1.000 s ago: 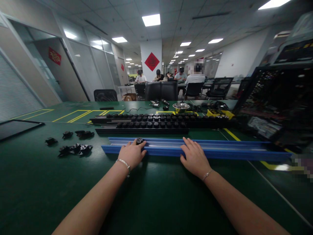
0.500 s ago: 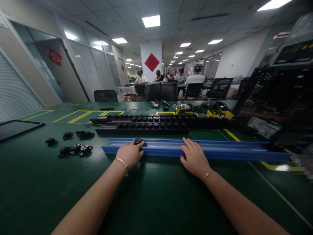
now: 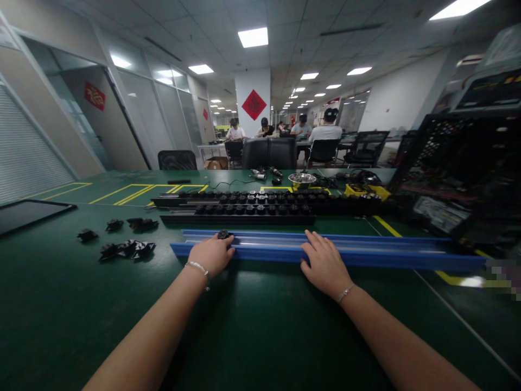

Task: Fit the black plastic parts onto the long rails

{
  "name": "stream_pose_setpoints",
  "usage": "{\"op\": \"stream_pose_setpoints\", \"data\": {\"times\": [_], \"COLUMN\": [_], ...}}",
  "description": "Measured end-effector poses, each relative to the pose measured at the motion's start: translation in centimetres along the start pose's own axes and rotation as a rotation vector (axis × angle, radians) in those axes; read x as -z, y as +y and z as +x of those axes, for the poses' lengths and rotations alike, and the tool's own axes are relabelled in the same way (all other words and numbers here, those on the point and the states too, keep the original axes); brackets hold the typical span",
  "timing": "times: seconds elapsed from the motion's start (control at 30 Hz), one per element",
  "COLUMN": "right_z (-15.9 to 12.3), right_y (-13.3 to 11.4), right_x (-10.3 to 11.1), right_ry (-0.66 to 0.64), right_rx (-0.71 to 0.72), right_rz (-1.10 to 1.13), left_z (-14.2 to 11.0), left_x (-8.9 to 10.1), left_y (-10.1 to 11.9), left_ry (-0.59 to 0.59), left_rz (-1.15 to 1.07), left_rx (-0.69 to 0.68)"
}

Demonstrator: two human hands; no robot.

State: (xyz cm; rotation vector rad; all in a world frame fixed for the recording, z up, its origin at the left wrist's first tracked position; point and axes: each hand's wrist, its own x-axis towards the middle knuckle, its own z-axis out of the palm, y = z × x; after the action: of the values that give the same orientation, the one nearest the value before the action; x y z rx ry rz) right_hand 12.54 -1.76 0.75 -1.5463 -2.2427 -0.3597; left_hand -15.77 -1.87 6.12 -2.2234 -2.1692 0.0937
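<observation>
A long blue channel rail (image 3: 268, 253) lies across the green table in front of me. Near its left end, my left hand (image 3: 211, 255) grips a small round black part (image 3: 223, 234) that sits in the channel; the fingers partly hide it. My right hand (image 3: 325, 263) rests on the rail near its middle, fingers stretched out over the near wall and holding nothing else. Several loose black pieces (image 3: 128, 248) lie on the table left of the rail.
Behind the blue rail lie black rails (image 3: 244, 219) lined with round black parts. Farther back are a metal bowl (image 3: 302, 179), a yellow bin (image 3: 366, 191) and cables. A dark rack (image 3: 443, 163) stands at the right, a black-framed panel (image 3: 32, 214) at the left. People sit at far tables.
My left hand has slid a little left along the blue rail, and the round black part has moved left with it. My right hand stays in place.
</observation>
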Motion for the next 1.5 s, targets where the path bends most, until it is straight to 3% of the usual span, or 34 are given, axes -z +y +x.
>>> {"op": "stream_pose_setpoints", "data": {"times": [1.5], "right_z": [0.0], "right_y": [-0.1], "right_x": [0.3], "right_ry": [-0.027], "right_rx": [-0.009], "right_rz": [-0.014], "left_z": [0.6], "left_x": [1.6], "left_y": [-3.1], "left_ry": [-0.164], "left_rz": [0.039], "left_rx": [0.076]}}
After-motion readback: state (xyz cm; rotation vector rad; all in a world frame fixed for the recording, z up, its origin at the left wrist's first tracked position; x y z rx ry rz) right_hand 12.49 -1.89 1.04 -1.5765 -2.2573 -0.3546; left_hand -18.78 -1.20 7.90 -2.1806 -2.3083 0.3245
